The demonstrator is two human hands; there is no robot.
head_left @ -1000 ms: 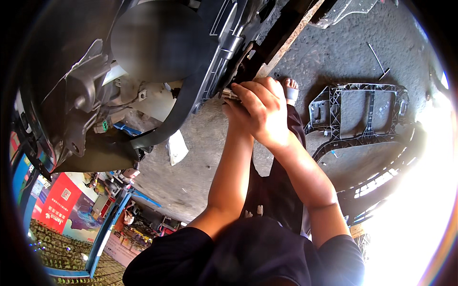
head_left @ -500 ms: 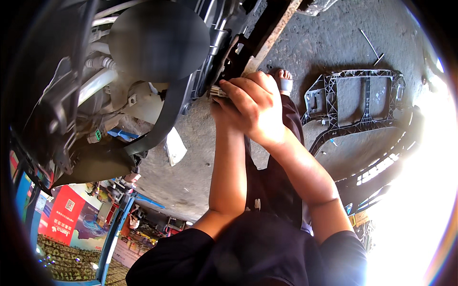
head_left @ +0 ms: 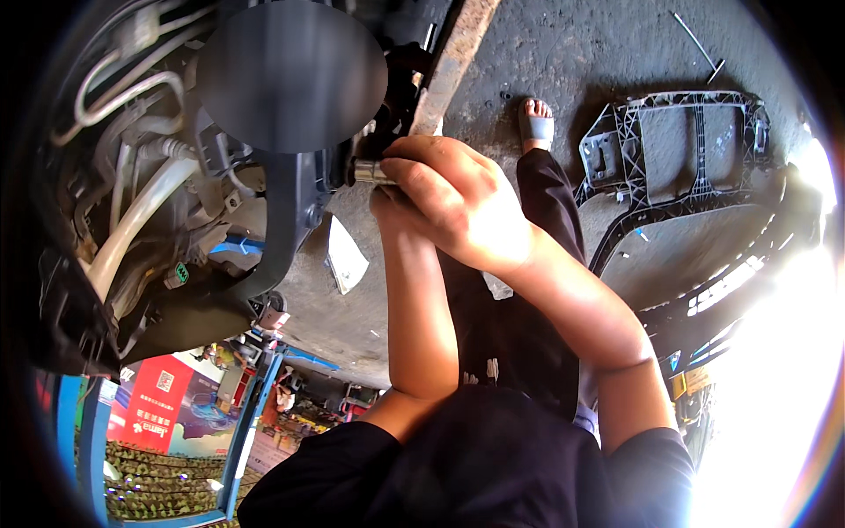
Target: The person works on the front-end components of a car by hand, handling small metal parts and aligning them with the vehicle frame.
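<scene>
A silver metal cylinder point(head_left: 371, 172), like a socket, sticks out to the left from under the curled fingers of my right hand point(head_left: 462, 189). Its outer end meets the dark front parts of a vehicle. My left hand point(head_left: 390, 204) is right below and behind the right one, close against it. The left fingers are hidden, as is whatever lies inside both hands. Beside the cylinder runs a black curved panel arm point(head_left: 286, 216) of the vehicle, and just above the hands is a rusty metal beam point(head_left: 453, 62).
On the floor at right lies a black plastic frame point(head_left: 700, 150) with a curved lower part. A thin T-shaped rod point(head_left: 695, 42) lies beyond it. A white sheet point(head_left: 346, 255) is on the floor left of my arms. Hoses and a pale pipe point(head_left: 145, 216) show inside the vehicle.
My view has shifted. Both hands, still together, have moved slightly left against the vehicle, and more of the silver cylinder shows beyond my right fingers.
</scene>
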